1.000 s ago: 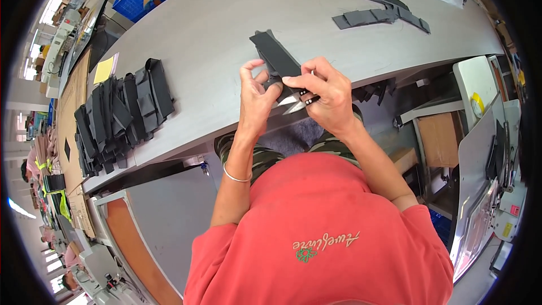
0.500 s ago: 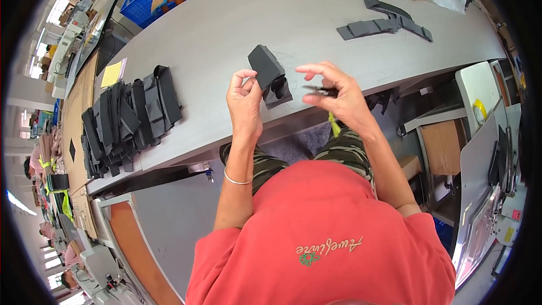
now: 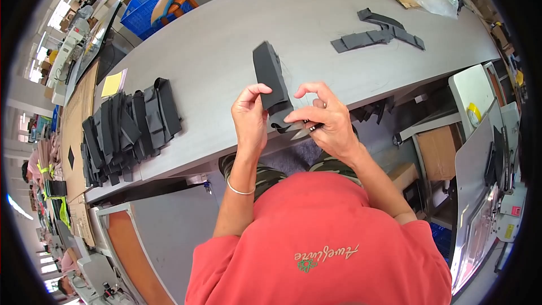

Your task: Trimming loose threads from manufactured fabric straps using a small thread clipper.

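Note:
A dark grey folded fabric strip (image 3: 268, 73) is pinched between the thumb and fingers of my left hand (image 3: 250, 117), near the middle of the table's front edge. Its near end curls down at that edge. My right hand (image 3: 334, 124) is closed around a small pair of thread snips (image 3: 305, 130), whose pointed blades are beside the curled end. Whether the blades touch the fabric I cannot tell. Fine loose threads show along the strip's right side.
A heap of similar dark strips (image 3: 121, 130) lies at the left, with yellow paper (image 3: 114, 83) behind it. More strips (image 3: 384, 36) lie at the far right of the grey table (image 3: 220, 34). A blue crate (image 3: 141, 14) stands beyond the far left edge.
The strip now shows a longer stretch above my left hand. My right hand has moved left and nearer to me, bringing the snips to the strip's near end.

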### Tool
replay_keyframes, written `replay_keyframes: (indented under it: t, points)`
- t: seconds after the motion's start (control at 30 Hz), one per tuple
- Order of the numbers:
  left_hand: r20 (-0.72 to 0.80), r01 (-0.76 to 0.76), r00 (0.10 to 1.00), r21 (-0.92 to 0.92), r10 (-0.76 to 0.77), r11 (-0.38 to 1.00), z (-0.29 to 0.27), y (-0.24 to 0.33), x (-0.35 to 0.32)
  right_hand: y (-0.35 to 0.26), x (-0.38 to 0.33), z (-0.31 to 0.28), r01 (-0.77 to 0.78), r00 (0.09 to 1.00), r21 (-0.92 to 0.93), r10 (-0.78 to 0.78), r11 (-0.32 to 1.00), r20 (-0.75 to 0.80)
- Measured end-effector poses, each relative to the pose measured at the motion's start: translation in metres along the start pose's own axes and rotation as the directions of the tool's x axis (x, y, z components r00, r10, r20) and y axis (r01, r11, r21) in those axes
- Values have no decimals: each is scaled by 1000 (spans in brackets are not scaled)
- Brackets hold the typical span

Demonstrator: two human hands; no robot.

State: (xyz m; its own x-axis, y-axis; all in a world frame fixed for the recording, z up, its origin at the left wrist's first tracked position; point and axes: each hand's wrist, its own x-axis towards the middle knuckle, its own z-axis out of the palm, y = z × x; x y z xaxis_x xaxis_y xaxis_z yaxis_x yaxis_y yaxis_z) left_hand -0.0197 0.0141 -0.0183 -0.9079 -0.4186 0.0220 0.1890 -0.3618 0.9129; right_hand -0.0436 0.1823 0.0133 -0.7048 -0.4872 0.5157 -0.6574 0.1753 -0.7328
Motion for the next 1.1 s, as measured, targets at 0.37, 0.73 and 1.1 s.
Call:
replay_keyframes:
  t: [0.37, 0.73, 1.1]
  points:
    - [195, -74, 980, 151, 43, 986, 5, -2, -9, 7, 3, 4, -144, 975, 112, 160, 983, -154]
    - [131, 24, 991, 89, -36, 996, 10, -3, -7, 22, 17, 8, -278, 950, 280, 307, 919, -63]
    - [-141, -42, 988, 98, 56, 994, 16, 7, -3, 16, 1, -21, -49, 999, -232, 42, 971, -32]
